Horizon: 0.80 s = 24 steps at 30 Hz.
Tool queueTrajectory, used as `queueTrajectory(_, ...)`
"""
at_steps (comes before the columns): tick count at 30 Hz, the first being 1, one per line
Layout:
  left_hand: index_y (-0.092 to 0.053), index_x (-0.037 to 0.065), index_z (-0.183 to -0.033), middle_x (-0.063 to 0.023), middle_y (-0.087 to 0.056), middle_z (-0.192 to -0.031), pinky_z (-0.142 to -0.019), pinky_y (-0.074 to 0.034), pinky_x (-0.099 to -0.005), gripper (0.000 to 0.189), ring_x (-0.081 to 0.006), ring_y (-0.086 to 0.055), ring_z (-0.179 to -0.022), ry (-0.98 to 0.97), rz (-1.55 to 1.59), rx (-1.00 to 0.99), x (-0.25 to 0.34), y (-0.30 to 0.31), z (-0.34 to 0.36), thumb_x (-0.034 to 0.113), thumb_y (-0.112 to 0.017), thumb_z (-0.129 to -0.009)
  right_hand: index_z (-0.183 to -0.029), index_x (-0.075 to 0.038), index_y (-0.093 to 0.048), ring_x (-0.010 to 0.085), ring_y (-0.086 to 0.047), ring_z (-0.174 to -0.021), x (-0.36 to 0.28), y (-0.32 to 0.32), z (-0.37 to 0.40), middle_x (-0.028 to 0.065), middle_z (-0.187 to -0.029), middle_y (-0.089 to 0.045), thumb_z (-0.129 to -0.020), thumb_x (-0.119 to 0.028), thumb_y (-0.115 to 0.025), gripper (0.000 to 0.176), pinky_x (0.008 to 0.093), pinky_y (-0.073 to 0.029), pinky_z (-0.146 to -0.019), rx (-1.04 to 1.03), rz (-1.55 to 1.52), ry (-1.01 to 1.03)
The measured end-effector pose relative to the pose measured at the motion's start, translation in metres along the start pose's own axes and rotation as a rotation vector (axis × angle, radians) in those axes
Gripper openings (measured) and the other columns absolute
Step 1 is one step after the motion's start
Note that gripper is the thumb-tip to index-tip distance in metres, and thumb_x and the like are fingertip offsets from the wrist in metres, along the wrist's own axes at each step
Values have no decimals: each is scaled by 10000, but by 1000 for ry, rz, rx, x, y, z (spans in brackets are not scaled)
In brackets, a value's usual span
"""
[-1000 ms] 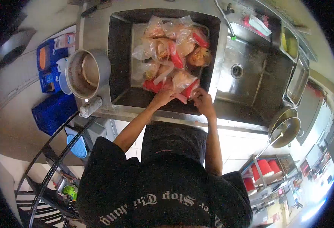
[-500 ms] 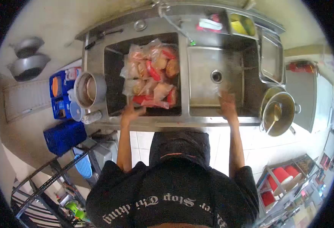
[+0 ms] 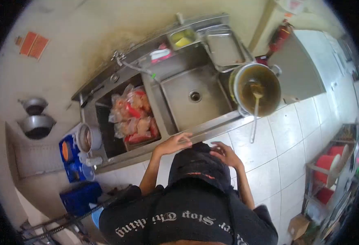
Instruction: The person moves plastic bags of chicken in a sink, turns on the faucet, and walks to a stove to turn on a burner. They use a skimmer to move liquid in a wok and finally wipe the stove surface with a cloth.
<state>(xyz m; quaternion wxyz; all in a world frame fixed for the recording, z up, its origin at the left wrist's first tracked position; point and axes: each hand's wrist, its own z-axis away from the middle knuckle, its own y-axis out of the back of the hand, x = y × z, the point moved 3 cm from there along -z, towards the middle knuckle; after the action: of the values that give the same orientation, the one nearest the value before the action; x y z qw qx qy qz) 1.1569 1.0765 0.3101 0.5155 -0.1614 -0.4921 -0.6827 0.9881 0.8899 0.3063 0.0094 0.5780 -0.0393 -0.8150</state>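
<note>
My left hand point(image 3: 175, 143) hovers at the front edge of the steel double sink point(image 3: 212, 122), fingers spread and empty. My right hand point(image 3: 225, 153) is held over my dark apron point(image 3: 195, 165), fingers apart, holding nothing. The left basin holds a pile of clear plastic bags of food with red parts point(image 3: 133, 116). The right basin point(image 3: 193, 96) looks bare around its drain. Both hands are apart from the bags.
A big pot with brown liquid and a ladle point(image 3: 256, 92) stands right of the sink. A smaller pot point(image 3: 88, 139) sits at the left. Blue crates point(image 3: 79, 196) and a wire rack lie lower left. Metal trays point(image 3: 224, 47) sit behind. White floor tiles spread right.
Both hands have left the bags and the sink and drawn back toward my body. The view has swung away and right, so the sink now appears farther off.
</note>
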Motion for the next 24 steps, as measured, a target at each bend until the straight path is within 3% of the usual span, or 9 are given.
queueTrajectory(2, -441, 28, -1139, -149, -553, -1030, -855, -394, -361, 546, -222, -515, -1001, -121, 666, 61, 24, -9, -23, 456, -522, -808, -1121, -21, -461, 159, -592, -863, 44, 22, 53, 171, -980, -589, -771, -227, -633, 441, 248, -449, -646, 158, -482, -210)
queueTrajectory(4, -446, 36, -1140, -172, -549, -1032, -881, -374, -385, 573, -264, -513, -1008, -48, 553, 85, 29, -23, -50, 477, -536, -786, -1129, 4, -453, 193, -599, -866, 139, 46, 109, 188, -978, -588, -784, -284, -614, 478, 259, -459, -684, 403, 153, -388)
queueTrajectory(6, -447, 45, -1144, -157, -556, -1018, -869, -383, -359, 501, -262, -510, -1007, 61, -556, 115, 23, -49, -69, 410, -531, -811, -1113, 24, -471, 235, -606, -842, 191, 45, 175, 207, -937, -596, -762, -346, -622, 532, 307, -477, -703, 439, 1162, -637)
queueTrajectory(9, -419, 65, -1169, -131, -522, -1097, -875, -375, -386, 443, -231, -484, -1062, -14, -88, 66, 117, -69, -72, 349, -510, -842, -1041, 36, -527, 266, -608, -799, 247, 71, 209, 190, -884, -613, -671, -388, -700, 589, 338, -497, -665, 401, 284, -568)
queueTrajectory(14, -429, 81, -1166, -100, -548, -1018, -817, -401, -335, 446, -205, -525, -945, -212, 478, -64, 189, -161, -122, 383, -499, -846, -1015, 25, -551, 226, -601, -755, 257, 113, 215, 148, -842, -621, -562, -300, -789, 605, 310, -490, -680, 261, 363, -466)
queueTrajectory(16, -423, 67, -1168, -112, -565, -912, -766, -426, -321, 490, -213, -542, -826, 44, 273, -232, 190, -214, -137, 425, -488, -839, -960, 17, -582, 224, -600, -773, 271, 139, 216, 144, -854, -623, -525, -264, -800, 562, 313, -487, -704, 248, 504, -270)
queueTrajectory(20, -408, 48, -1175, -158, -578, -894, -749, -436, -335, 550, -250, -558, -820, -62, -83, -461, 229, -279, -175, 463, -486, -822, -940, 26, -595, 227, -610, -771, 293, 201, 233, 138, -815, -633, -495, -213, -797, 544, 298, -489, -704, 234, 781, -250)
queueTrajectory(21, -404, 43, -1177, -170, -583, -917, -762, -434, -345, 563, -267, -563, -857, -6, -64, -549, 245, -285, -184, 466, -490, -816, -941, 23, -600, 209, -613, -648, 288, 225, 253, 121, -714, -634, -508, -189, -791, 519, 292, -501, -632, 414, 216, -512)
queueTrajectory(24, -408, 50, -1171, -164, -588, -897, -740, -435, -354, 526, -257, -563, -853, -168, 1, -524, 291, -291, -220, 437, -491, -825, -830, 18, -630, 100, -554, -517, 282, 262, 281, 67, -601, -620, -601, -126, -756, 298, 249, -440, -469, 392, 66, -493)
